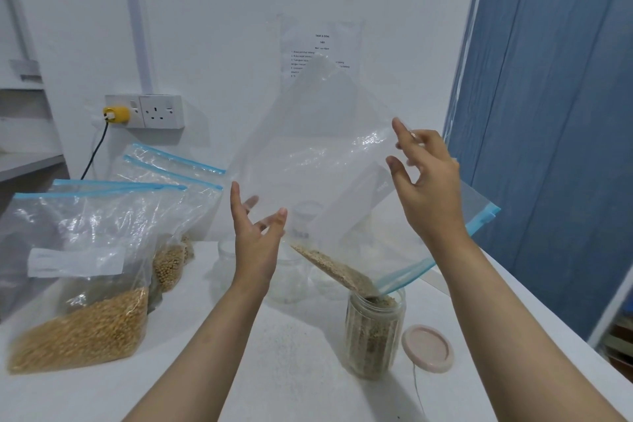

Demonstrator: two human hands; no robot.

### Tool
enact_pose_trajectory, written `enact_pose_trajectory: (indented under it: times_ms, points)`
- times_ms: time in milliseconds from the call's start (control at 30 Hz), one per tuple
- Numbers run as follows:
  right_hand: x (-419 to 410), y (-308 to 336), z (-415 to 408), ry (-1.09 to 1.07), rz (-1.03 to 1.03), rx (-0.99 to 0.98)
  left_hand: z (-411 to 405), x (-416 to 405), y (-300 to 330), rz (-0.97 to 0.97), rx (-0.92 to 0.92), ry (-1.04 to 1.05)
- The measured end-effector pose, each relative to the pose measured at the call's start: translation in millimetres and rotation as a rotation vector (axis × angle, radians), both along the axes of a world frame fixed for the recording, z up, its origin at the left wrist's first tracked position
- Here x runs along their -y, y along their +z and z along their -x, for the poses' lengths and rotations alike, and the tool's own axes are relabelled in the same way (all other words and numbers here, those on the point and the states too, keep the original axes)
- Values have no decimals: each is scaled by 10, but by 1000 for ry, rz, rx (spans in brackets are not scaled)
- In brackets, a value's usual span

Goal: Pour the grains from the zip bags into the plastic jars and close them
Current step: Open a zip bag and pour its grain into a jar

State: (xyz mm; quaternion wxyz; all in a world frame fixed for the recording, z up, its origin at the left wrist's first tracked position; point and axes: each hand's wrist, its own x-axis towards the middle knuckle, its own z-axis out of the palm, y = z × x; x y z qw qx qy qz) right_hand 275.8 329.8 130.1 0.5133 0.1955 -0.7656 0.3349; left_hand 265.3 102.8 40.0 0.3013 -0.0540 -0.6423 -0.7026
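Observation:
A clear zip bag (pixel 329 154) with a blue zipper hangs tilted over an open plastic jar (pixel 373 332). Brownish grains (pixel 337 271) slide out of the bag's lower corner into the jar, which is nearly full. My left hand (pixel 257 243) holds the bag's left edge, thumb in front and fingers behind the plastic. My right hand (pixel 428 181) is against the bag's upper right side with its fingers spread and loose. The jar's pink lid (pixel 427 348) lies on the table just right of the jar.
Several zip bags with yellow grains (pixel 78 319) stand at the left, in front of a wall socket (pixel 161 111). Empty clear jars (pixel 287 281) stand behind my left arm. A blue door (pixel 548 113) is at the right, past the white table's (pixel 291 370) edge.

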Motion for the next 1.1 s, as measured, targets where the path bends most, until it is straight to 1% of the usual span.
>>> enact_pose_trajectory:
  times_ms: [333,533,633,933,1033,1100]
  points:
    - [7,7,14,47,7,4,14,61,26,22,-17,6]
    - [18,7,5,44,7,15,23,127,116,5,-26,1]
    - [26,-1,-6,38,25,-14,46,179,161,6,-38,5]
    - [71,-15,16,26,27,-15,45,234,156,20,-45,39]
    - [80,-16,4,27,41,-12,39,232,153,-2,-44,33]
    - [80,-15,-5,36,40,-17,34,181,117,-61,-17,-2]
